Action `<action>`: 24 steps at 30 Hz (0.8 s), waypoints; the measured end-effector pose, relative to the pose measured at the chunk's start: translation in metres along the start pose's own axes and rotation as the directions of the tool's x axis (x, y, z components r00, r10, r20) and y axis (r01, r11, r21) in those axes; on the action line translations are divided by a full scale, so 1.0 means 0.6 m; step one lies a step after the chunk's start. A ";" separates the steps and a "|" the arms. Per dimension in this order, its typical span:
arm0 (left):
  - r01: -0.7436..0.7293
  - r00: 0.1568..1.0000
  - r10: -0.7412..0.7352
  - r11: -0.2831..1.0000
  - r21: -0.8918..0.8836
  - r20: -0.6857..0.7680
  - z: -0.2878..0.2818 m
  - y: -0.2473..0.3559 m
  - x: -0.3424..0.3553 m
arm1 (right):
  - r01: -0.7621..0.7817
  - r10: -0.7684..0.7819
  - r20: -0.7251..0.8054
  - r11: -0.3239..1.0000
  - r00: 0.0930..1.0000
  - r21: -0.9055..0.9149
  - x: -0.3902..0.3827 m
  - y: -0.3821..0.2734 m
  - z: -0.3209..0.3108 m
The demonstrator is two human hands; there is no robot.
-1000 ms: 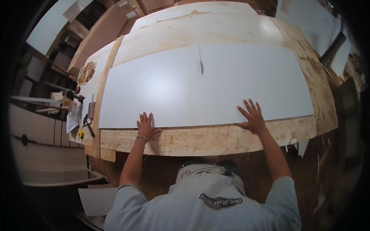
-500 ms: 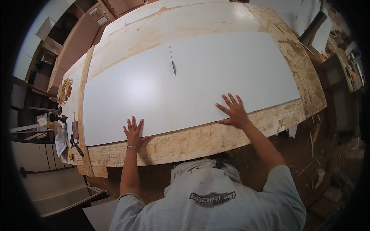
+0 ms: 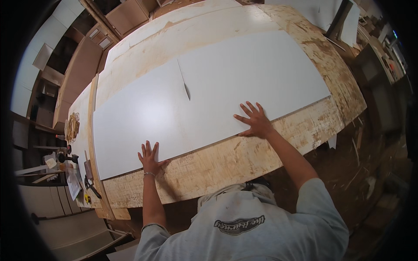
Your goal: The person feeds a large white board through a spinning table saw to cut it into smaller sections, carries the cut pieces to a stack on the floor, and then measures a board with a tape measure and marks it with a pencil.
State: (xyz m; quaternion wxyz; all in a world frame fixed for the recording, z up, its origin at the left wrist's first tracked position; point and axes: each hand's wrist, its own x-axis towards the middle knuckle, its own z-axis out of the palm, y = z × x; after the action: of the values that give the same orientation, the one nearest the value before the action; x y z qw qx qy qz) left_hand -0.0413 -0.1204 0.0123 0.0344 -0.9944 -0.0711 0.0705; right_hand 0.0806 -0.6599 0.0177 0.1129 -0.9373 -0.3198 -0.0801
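A long white panel (image 3: 244,74) lies flat on the worn wooden workbench (image 3: 235,158). From its far edge, a thin dark sliver (image 3: 187,89) runs inward; I cannot tell whether this is a cut, a gap or a thin piece. My left hand (image 3: 150,159) rests near the panel's left front edge with fingers spread. Farther right, my right hand (image 3: 256,122) presses flat on the same front edge, fingers fanned and thumb along the rim. Neither hand grips anything.
A wooden batten (image 3: 92,126) lines the panel's left end. Beyond it are a coil of tan cord (image 3: 72,126), a dark power tool (image 3: 67,157) and a yellow tape measure (image 3: 87,199). Wood scraps litter the floor at right. Cabinets stand at far left.
My view has turned a little, so the panel's left end sits lower and its right end higher. Both hands keep about the same places on the panel.
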 end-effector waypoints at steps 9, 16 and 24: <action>-0.022 0.999 0.021 1.000 -0.015 -0.048 -0.003 -0.002 0.034 | -0.013 0.013 0.012 1.000 1.000 -0.002 0.030 0.010 0.002; -0.022 0.998 0.020 0.999 -0.038 -0.058 -0.006 -0.012 0.065 | -0.011 0.011 0.012 1.000 1.000 -0.007 0.063 0.020 0.006; -0.027 0.997 0.024 0.999 -0.033 -0.073 -0.015 -0.002 0.095 | -0.033 0.034 0.015 0.999 0.999 -0.027 0.082 0.039 0.013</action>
State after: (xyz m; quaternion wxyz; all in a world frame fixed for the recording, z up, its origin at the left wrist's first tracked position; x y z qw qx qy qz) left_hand 0.0155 -0.1117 0.0134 0.0193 -0.9975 -0.0583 0.0336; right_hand 0.1343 -0.6474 0.0172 0.0994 -0.9445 -0.3040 -0.0751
